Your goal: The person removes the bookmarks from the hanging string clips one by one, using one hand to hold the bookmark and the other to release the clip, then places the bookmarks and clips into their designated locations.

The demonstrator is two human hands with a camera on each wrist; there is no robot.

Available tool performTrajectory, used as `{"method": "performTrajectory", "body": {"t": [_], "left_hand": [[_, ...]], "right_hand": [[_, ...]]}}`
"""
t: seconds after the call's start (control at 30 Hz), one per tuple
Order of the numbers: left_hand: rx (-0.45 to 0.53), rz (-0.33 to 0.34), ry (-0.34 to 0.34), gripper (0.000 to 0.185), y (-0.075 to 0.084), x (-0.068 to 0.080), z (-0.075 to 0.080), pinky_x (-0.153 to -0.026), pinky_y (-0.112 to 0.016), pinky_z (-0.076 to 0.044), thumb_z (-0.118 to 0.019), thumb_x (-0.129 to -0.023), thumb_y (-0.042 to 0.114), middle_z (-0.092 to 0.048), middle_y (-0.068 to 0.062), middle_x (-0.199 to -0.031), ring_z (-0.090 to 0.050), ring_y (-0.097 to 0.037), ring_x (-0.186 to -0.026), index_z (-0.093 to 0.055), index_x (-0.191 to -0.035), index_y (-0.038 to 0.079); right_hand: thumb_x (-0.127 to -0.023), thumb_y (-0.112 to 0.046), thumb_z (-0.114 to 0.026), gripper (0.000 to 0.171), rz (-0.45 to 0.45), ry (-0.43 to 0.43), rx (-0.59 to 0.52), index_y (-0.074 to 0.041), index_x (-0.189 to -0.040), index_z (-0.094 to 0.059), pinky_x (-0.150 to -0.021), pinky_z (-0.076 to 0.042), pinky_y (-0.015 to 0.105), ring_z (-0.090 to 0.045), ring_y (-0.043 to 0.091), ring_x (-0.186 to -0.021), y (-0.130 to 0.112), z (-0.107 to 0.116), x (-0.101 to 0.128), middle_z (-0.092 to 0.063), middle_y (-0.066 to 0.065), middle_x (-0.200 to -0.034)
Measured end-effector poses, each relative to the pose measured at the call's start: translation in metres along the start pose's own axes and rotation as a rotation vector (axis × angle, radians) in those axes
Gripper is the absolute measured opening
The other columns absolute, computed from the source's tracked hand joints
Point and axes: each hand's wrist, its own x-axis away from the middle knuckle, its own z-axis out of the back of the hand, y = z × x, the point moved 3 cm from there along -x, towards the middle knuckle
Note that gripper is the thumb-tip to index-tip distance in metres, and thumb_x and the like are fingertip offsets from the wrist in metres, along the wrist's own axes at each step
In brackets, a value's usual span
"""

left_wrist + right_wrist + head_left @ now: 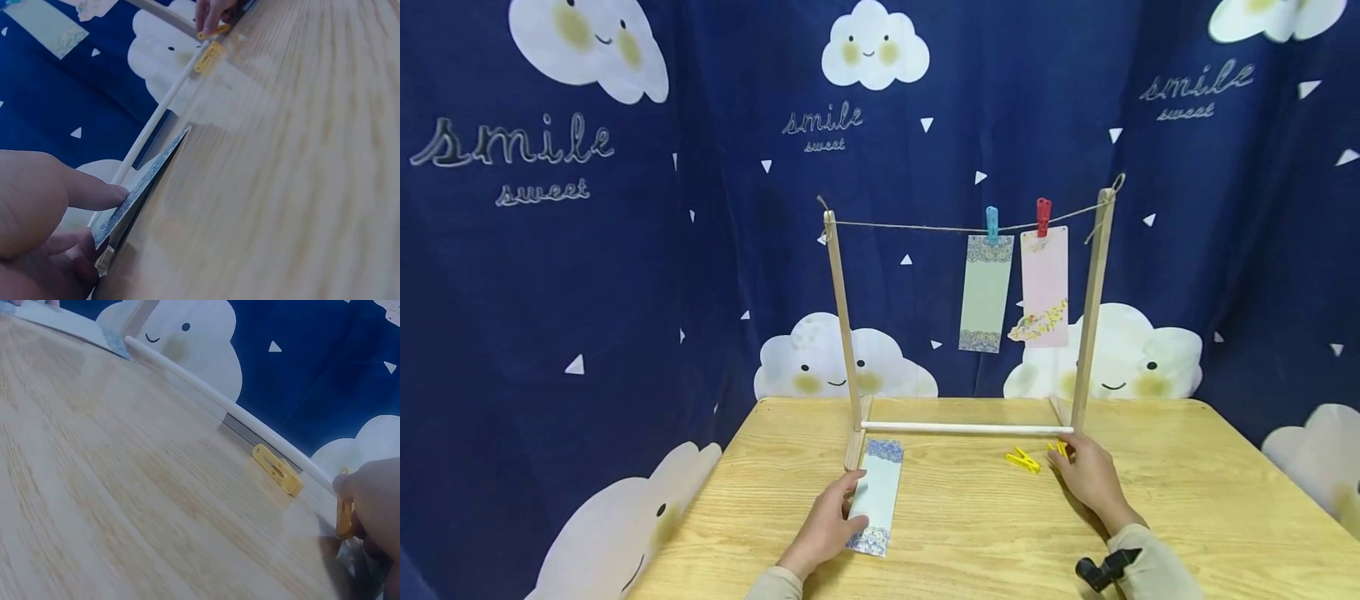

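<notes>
Paper strip [876, 498] with blue patterned ends lies flat on a wooden table [1187, 500], just in front of the left foot of a small wooden drying rack [842, 317]. Left hand [824, 527] pinches the strip's near left edge, thumb on top, lifting that edge slightly. Right hand [1093, 477], at the rack's right foot, pinches a yellow clothespin [344, 515] between thumb and fingers. A second yellow clothespin [1022, 459] lies on the table just left of that hand, near the rack's white base rod [962, 428]. On the rack's string [910, 226] hang a green strip [986, 292] under a blue peg [992, 224] and a pink strip [1043, 286] under a red peg [1043, 216].
</notes>
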Motion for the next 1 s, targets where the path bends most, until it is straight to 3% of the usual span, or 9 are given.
{"method": "performTrajectory", "body": {"t": [0.33, 0.63, 1.0], "left_hand": [[-0.002, 0.027, -0.005, 0.055, 0.0027, 0.0026, 0.0003, -0.065, -0.025, -0.052, -0.076, -0.088, -0.005, -0.053, -0.026, -0.130, -0.054, -0.020, -0.086, -0.056, -0.139, -0.002], [-0.064, 0.069, 0.022, 0.046, 0.0072, 0.0014, 0.0011, -0.064, -0.026, -0.054, -0.077, -0.088, -0.002, -0.055, -0.021, -0.121, -0.056, -0.023, -0.087, -0.061, -0.131, -0.011], [-0.093, 0.081, 0.052, 0.046, 0.0060, 0.0024, 0.0023, -0.066, -0.025, -0.052, -0.081, -0.085, 0.003, -0.058, -0.017, -0.112, -0.056, -0.022, -0.086, -0.065, -0.126, -0.011]], "right_hand": [[-0.091, -0.011, -0.077, 0.041, -0.023, -0.015, 0.020, 0.007, -0.127, -0.067, -0.073, -0.055, 0.060, -0.067, 0.041, -0.086, 0.0013, -0.0017, -0.0002, -0.068, 0.018, -0.092], [-0.091, -0.012, -0.078, 0.039, -0.031, -0.023, 0.031, 0.009, -0.123, -0.068, -0.072, -0.055, 0.059, -0.067, 0.042, -0.086, -0.0007, 0.0006, -0.0034, -0.069, 0.022, -0.093], [-0.087, -0.012, -0.082, 0.036, -0.029, 0.019, 0.063, 0.009, -0.115, -0.070, -0.069, -0.055, 0.058, -0.067, 0.040, -0.080, 0.0010, -0.0022, -0.0014, -0.070, 0.018, -0.086]]}}
